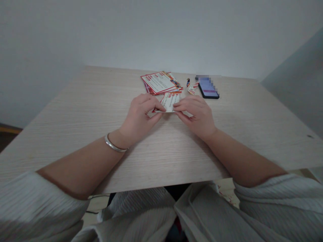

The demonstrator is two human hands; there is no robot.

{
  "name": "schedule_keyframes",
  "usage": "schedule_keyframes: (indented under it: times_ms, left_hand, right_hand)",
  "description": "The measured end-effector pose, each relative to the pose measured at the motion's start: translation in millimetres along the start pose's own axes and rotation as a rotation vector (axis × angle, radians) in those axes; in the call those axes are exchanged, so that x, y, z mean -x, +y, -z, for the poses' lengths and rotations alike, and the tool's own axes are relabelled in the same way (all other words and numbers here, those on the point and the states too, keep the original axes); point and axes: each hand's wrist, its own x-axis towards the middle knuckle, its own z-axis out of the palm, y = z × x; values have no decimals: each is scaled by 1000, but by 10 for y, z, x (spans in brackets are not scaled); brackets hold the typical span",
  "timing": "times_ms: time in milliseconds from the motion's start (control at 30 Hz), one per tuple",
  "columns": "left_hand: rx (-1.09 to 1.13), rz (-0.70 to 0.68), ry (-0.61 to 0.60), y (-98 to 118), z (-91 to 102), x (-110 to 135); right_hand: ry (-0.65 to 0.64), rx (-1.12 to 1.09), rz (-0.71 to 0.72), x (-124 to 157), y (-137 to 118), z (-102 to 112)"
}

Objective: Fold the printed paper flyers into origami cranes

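A printed paper sheet, white with red marks, is held between my two hands over the table. My left hand pinches its near left part between thumb and fingers. On the near right part, my right hand has its thumb below and its fingers on top. The sheet's near edge looks bent or folded; my fingers hide its sides. Just beyond lies a small pile of printed leaflets, white with red borders. To the right of the pile sits a folded piece of printed paper.
A phone with a lit screen lies at the back right. The pale wood-grain table meets a plain wall behind it. Its front edge is close to my lap.
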Motion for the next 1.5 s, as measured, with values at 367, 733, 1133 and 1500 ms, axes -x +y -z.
schedule_keyframes:
  times_ms: [367, 733, 1133, 1500]
  left_hand:
    - [11, -43, 71, -110, -33, 17]
    - [55, -123, 117, -131, -43, 29]
    - [-93, -125, 11, -78, -8, 6]
    - [-160, -211, -2, -63, -12, -9]
  right_hand:
    - [86, 91, 16, 30, 47, -16]
    - [88, 54, -14, 32, 56, -9]
    - [118, 1, 6, 21, 53, -34]
    - [67, 4, -23, 6, -34, -70]
